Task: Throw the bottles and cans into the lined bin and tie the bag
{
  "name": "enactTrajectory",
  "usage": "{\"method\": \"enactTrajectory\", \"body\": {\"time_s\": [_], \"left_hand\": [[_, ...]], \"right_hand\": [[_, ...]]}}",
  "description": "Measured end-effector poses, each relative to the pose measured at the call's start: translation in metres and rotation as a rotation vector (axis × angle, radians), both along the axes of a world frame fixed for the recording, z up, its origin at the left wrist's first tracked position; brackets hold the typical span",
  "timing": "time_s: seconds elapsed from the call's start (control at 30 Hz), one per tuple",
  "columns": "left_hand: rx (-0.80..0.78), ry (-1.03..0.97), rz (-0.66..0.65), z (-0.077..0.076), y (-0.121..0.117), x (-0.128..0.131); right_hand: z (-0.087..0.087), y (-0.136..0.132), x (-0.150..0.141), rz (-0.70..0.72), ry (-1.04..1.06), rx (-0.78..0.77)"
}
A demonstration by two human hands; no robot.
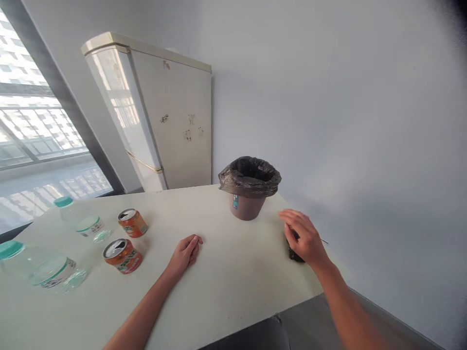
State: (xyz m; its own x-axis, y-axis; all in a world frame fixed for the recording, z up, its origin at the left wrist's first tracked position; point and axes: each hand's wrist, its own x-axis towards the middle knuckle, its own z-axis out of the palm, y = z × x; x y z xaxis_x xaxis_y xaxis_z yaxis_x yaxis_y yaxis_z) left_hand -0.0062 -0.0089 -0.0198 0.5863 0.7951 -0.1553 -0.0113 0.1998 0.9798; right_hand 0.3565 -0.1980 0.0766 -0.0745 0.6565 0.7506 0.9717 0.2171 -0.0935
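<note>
My left hand (pixel 187 250) rests on the white table (pixel 219 291), its fingers curled into a loose fist with nothing visible in it. Over at the table's right side, my right hand (pixel 302 237) is above a small dark, rough-looking object (pixel 296 255). Its fingers reach out to the left with the thumb apart, and the hand hides most of that object. Whether they touch cannot be told. Between and beyond the hands stands a brown trash bin (pixel 246 208), upright and lined with a black plastic bag (pixel 251 187) folded over its rim.
Two orange soda cans (pixel 132 223) with opened tops stand left of my left hand. Farther left are two clear plastic bottles (pixel 54 272) with green caps. A white refrigerator (pixel 175 116) stands behind the table, and a pale wall (pixel 346 121) runs along the right.
</note>
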Motion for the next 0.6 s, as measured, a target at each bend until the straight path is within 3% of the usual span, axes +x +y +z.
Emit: {"method": "enactTrajectory", "body": {"time_s": [0.1, 0.17, 0.3, 0.4, 0.5, 0.6], "left_hand": [[0.002, -0.003, 0.0, 0.001, -0.001, 0.0], [0.003, -0.018, -0.002, 0.002, -0.002, 0.0], [-0.005, -0.052, -0.021, 0.001, -0.004, -0.001], [-0.008, -0.058, -0.029, 0.0, -0.005, -0.001], [-0.009, -0.062, -0.027, -0.001, -0.005, -0.002], [-0.003, -0.063, -0.033, -0.002, -0.005, -0.003]], "right_hand": [[0.04, 0.045, -0.029, -0.042, -0.015, 0.036], [0.053, 0.073, -0.042, -0.077, -0.033, 0.014], [0.054, 0.116, -0.047, -0.135, -0.1, 0.001], [0.051, 0.133, -0.046, -0.125, -0.075, 0.05], [0.053, 0.133, -0.061, -0.061, -0.049, 0.062], [0.057, 0.121, -0.094, 0.009, -0.046, 0.055]]}}
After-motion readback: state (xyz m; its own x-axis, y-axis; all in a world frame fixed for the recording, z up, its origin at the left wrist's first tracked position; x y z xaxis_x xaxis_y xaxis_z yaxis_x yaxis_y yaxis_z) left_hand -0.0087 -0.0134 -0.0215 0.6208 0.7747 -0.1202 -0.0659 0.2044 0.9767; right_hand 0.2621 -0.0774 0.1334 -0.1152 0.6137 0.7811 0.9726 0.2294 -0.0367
